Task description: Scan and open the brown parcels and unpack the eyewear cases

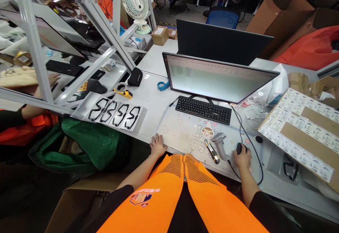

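Note:
My right hand (243, 158) is closed over a black computer mouse (240, 148) at the right of the desk mat. Flat on the desk's front edge rests my left hand (158, 146), fingers spread and holding nothing. Between the hands lie a yellow and black utility knife (212, 151) and a grey barcode scanner (221, 145) on the printed mat (182, 134). Behind them are a black keyboard (203, 109) and a lit monitor (212, 79) showing a spreadsheet-like page. To the left of my left hand sit several white boxes with black curved outlines (132, 117).
A sheet of white labels (304, 127) lies on the right. A tape roll (163, 85), a black pouch (135, 77) and a yellow tool (123, 93) lie left of the monitor. Metal frame bars (97, 69) cross the left side. Another person sits beyond them. A green sack (92, 144) stands below.

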`<action>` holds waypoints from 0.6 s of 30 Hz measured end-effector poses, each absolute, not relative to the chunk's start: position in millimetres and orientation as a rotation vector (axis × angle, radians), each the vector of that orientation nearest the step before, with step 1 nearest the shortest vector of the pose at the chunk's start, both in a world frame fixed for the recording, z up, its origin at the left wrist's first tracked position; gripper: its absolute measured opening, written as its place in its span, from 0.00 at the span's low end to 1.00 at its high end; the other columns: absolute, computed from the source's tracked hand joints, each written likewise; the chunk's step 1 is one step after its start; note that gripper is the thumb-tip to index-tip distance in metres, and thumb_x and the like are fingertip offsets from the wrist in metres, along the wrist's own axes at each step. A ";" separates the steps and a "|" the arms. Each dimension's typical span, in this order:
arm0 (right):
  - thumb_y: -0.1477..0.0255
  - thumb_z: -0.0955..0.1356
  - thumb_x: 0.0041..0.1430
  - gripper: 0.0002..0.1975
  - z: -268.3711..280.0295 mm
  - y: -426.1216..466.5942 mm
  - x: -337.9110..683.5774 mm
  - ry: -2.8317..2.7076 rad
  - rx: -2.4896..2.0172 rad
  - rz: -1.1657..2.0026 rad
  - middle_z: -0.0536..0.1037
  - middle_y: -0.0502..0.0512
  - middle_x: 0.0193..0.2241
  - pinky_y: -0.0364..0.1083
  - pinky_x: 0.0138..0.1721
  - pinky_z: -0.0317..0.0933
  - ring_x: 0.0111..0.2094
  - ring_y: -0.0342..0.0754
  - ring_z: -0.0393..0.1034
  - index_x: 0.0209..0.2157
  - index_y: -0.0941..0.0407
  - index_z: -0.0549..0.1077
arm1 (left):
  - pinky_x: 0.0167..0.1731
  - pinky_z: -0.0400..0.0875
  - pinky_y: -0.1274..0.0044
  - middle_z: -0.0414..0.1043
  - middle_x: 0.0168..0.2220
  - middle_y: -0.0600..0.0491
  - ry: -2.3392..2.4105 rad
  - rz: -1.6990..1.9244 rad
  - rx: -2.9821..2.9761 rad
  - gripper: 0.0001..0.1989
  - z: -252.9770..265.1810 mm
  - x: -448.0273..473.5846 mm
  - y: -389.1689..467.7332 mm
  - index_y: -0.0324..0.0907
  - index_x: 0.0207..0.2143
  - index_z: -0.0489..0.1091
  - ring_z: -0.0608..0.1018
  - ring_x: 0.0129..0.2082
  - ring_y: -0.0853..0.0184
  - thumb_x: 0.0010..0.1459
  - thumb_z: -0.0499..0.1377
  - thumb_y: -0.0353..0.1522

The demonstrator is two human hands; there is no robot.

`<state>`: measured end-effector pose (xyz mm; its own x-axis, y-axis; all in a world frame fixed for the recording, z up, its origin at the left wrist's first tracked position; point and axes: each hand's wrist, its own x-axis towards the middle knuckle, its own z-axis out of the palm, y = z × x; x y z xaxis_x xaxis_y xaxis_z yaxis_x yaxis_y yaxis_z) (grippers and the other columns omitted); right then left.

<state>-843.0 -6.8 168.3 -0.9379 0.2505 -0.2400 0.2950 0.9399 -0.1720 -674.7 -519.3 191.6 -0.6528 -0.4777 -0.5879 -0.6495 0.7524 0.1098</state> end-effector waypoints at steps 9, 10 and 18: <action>0.57 0.62 0.70 0.37 169.9 -7.2 -843.3 2.861 0.402 -0.303 0.58 0.71 0.73 0.67 0.59 0.69 0.64 0.74 0.66 0.76 0.54 0.62 | 0.74 0.51 0.44 0.32 0.83 0.39 2.418 0.427 -0.853 0.40 187.8 -673.7 -520.1 0.38 0.80 0.51 0.42 0.81 0.36 0.70 0.57 0.39; 0.57 0.62 0.70 0.37 170.0 -6.9 -843.4 2.864 0.401 -0.310 0.58 0.71 0.73 0.67 0.59 0.68 0.64 0.74 0.66 0.76 0.54 0.62 | 0.74 0.51 0.44 0.32 0.83 0.39 2.417 0.427 -0.852 0.40 187.8 -673.6 -520.0 0.38 0.80 0.51 0.42 0.81 0.36 0.70 0.56 0.39; 0.56 0.63 0.70 0.40 168.5 -4.4 -849.0 2.849 0.487 -0.329 0.58 0.73 0.72 0.67 0.60 0.67 0.66 0.75 0.64 0.78 0.56 0.58 | 0.74 0.52 0.44 0.34 0.83 0.37 2.434 0.430 -0.859 0.40 186.7 -673.4 -520.1 0.38 0.79 0.52 0.44 0.81 0.36 0.70 0.57 0.39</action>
